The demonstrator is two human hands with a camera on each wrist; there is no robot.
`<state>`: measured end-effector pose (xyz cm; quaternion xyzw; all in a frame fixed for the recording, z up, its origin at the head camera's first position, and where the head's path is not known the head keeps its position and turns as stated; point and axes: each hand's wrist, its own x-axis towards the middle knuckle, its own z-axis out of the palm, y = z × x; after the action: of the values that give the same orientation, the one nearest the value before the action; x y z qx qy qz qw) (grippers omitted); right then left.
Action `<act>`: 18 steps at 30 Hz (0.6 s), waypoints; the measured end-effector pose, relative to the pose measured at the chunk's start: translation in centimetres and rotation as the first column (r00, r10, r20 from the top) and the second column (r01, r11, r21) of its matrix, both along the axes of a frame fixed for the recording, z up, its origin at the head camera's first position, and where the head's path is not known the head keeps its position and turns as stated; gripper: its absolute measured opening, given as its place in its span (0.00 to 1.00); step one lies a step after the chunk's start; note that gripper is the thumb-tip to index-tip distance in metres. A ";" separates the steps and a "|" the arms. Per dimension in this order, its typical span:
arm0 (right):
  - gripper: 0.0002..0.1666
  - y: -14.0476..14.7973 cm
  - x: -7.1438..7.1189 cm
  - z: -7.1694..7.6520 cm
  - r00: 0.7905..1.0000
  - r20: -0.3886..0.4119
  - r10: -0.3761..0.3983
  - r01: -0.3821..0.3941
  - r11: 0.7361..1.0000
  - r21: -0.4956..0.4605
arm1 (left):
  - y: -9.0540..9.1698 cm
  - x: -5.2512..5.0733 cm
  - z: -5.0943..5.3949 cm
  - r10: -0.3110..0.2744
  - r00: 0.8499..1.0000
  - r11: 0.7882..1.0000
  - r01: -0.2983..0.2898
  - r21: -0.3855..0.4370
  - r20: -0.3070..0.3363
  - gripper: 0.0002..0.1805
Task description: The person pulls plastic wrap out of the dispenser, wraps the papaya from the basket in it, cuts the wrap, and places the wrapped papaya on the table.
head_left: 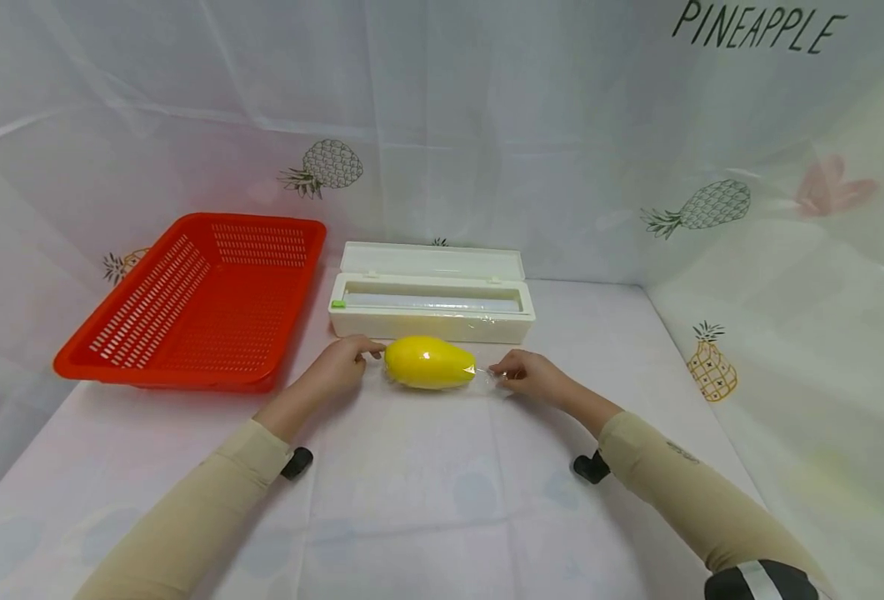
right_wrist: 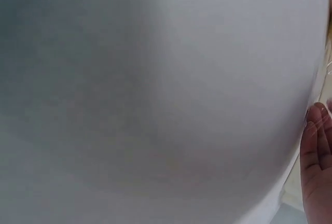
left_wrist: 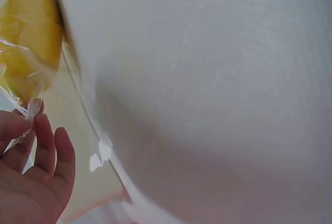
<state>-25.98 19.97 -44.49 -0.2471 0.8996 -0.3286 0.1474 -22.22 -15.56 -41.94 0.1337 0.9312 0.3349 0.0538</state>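
A yellow oblong object (head_left: pixel 430 362), wrapped in clear plastic film, lies in front of a white box (head_left: pixel 430 327). At its left end the left hand (head_left: pixel 342 364) pinches the gathered film; the left wrist view shows the film (left_wrist: pixel 32 107) twisted between the thumb and fingers of that hand (left_wrist: pixel 39 167). The right hand (head_left: pixel 535 377) pinches the film (head_left: pixel 492 375) at the other end. In the right wrist view only part of the right hand (right_wrist: pixel 317 156) shows at the right edge, with film at its fingertips.
Behind the wrapped object, the white box stands with its lid (head_left: pixel 432 260) raised and a roll (head_left: pixel 432 302) inside. A red slotted basket (head_left: pixel 262 367) sits at the left. A printed sheet (head_left: pixel 486 183) hangs along the back and right side.
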 end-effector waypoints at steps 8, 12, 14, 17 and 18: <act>0.12 1.1 1.0 0.7 0.996 -0.042 -0.085 0.083 0.995 -0.048 | 0.2 0.0 -0.3 0.007 0.999 1.000 -0.007 -0.009 0.039 0.22; 0.13 0.5 1.1 1.8 0.981 -0.127 -0.144 0.124 0.980 -0.157 | 0.3 0.0 -0.2 0.013 0.999 1.000 -0.013 -0.008 0.052 0.22; 0.16 -0.2 1.1 2.3 0.976 -0.166 -0.141 0.107 0.974 -0.201 | 0.4 0.0 -0.2 0.008 0.999 1.000 -0.007 -0.010 0.046 0.22; 0.20 -1.6 1.3 3.0 0.974 -0.190 -0.121 0.076 0.970 -0.229 | 0.4 -0.1 -0.3 0.005 0.999 1.000 -0.005 -0.013 0.038 0.22; 0.21 -2.0 1.4 3.1 0.975 -0.195 -0.108 0.062 0.971 -0.230 | 0.5 -0.1 -0.4 0.002 0.999 1.000 -0.001 -0.014 0.035 0.22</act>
<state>-24.63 17.93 -41.40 -0.2557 0.8774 -0.4058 0.0107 -22.31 -15.09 -42.29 0.1267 0.9325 0.3309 0.0706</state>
